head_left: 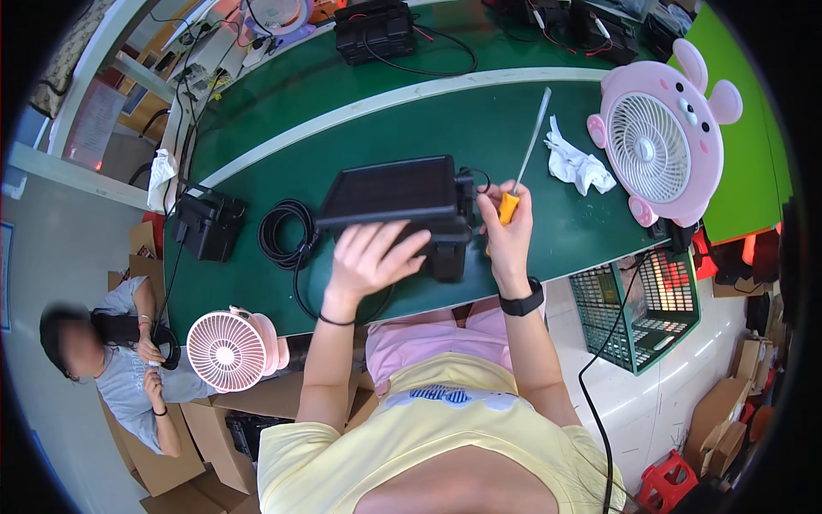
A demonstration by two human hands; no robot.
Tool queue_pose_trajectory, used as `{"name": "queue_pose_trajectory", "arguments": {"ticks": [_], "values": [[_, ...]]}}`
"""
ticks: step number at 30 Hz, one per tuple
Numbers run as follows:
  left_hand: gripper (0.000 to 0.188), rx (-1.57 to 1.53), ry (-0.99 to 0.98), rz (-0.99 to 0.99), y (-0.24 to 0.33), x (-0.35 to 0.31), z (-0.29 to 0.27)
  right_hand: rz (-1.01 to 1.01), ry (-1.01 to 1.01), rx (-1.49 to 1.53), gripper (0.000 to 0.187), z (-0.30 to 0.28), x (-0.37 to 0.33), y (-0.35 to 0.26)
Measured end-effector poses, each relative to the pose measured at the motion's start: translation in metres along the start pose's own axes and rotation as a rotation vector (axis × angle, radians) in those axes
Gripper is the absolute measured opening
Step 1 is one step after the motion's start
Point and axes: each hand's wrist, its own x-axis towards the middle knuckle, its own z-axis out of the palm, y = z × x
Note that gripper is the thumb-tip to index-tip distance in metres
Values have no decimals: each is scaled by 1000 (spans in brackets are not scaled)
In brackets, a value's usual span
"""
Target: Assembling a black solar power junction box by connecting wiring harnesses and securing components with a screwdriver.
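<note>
A black box-shaped device with a flat, dark panel point(390, 190) on top stands on the green table before me. My left hand point(370, 259) lies against the panel's near edge, its fingers stretched out. My right hand point(509, 230) is closed around the orange-yellow handle of a screwdriver point(509, 206), whose long metal shaft points away from me. The thumb and fingertips of that hand are close to the device's right side, where a short black cable loops; whether they touch it I cannot tell. Below the panel, part of the device's black body point(449, 257) shows.
A coiled black cable point(285, 235) and another black box point(208, 224) lie to the left. A small pink fan point(227, 353) is at the near left edge. On the right are crumpled white tissue point(579, 163) and a large pink fan point(676, 141). Another person point(128, 360) sits at left.
</note>
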Motion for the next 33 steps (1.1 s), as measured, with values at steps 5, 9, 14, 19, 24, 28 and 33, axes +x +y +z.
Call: {"name": "queue_pose_trajectory", "arguments": {"ticks": [5,9,14,19,24,28,33], "values": [[60,53,-147,-253,60,-18,5,-73,-135,81,26,-6,-12,8],[58,290,-151,-68,93,-35,37,-147,-191,254,36,5,-18,13],[59,402,-77,-105,62,-26,46,-148,-178,-141,26,5,-4,10],[71,570,-169,-241,-29,-16,52,-92,-170,-411,16,1,2,8],[66,685,-260,-495,-121,-7,57,-164,-196,-551,13,-8,-2,21],[58,870,-251,-616,-166,-5,61,3,-141,-559,14,-7,-1,21],[34,900,-192,-704,-166,13,91,-87,-75,-422,15,-9,1,35]]}}
